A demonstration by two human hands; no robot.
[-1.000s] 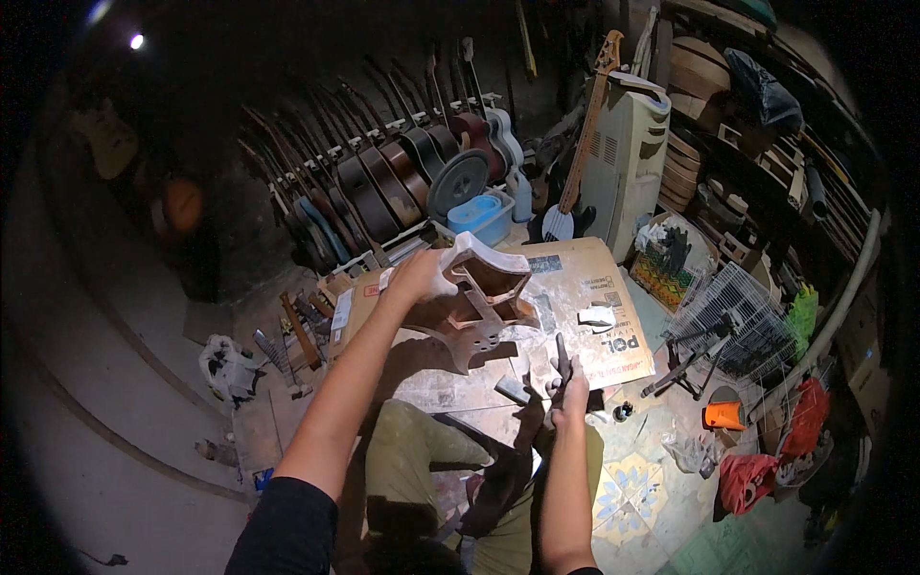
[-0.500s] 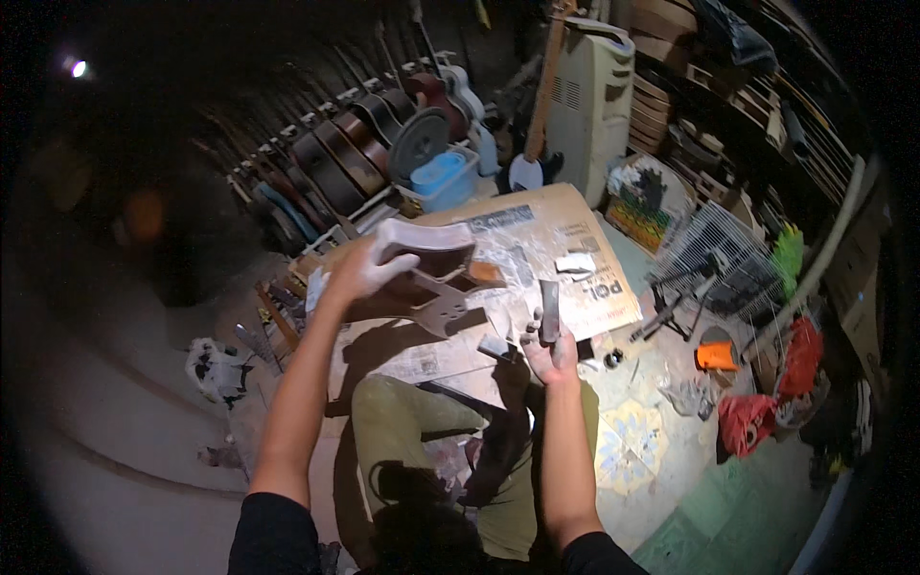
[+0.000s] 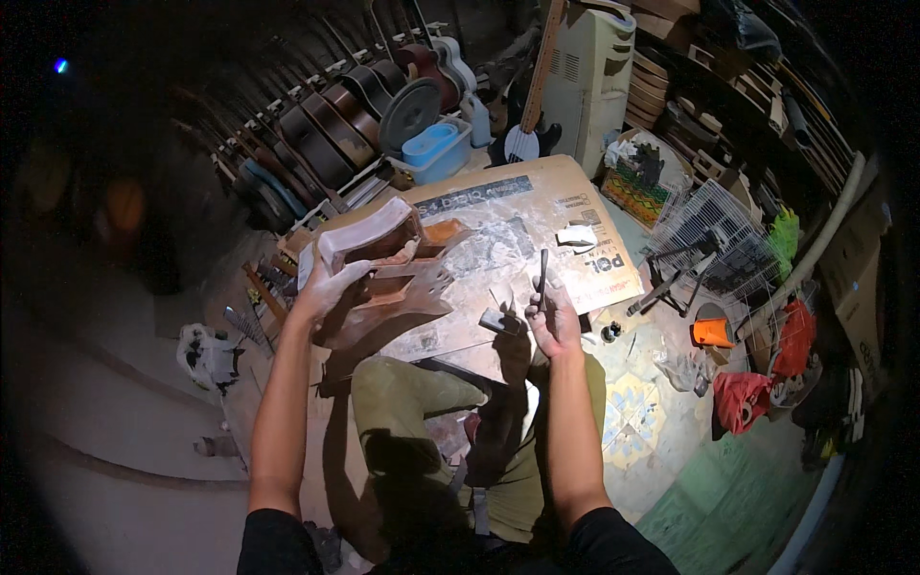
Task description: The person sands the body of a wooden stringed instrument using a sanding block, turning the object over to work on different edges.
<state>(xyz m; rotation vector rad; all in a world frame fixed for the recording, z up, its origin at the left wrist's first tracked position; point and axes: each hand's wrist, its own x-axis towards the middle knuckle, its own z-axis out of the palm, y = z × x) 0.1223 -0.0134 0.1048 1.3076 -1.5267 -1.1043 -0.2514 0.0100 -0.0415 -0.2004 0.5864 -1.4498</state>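
My left hand (image 3: pixel 327 287) grips the near edge of a brown curved wooden guitar body shell (image 3: pixel 381 251), held tilted over a flat cardboard sheet (image 3: pixel 537 206) on the floor. My right hand (image 3: pixel 550 314) holds a thin dark tool (image 3: pixel 541 276) upright, to the right of the shell. A small grey block (image 3: pixel 500 323) lies just left of my right hand. My legs in olive trousers (image 3: pixel 422 402) are folded beneath both hands.
A row of guitar bodies (image 3: pixel 326 134) stands on a rack at the back, next to a blue tub (image 3: pixel 433 149). A white wire cage (image 3: pixel 714 240), an orange object (image 3: pixel 711 333) and red bags (image 3: pixel 767 374) sit at right. Scattered tools (image 3: pixel 264 292) lie at left.
My left hand has lowered the wooden shell closer to the cardboard. My right hand has stayed put with the dark tool. The view has tipped slightly.
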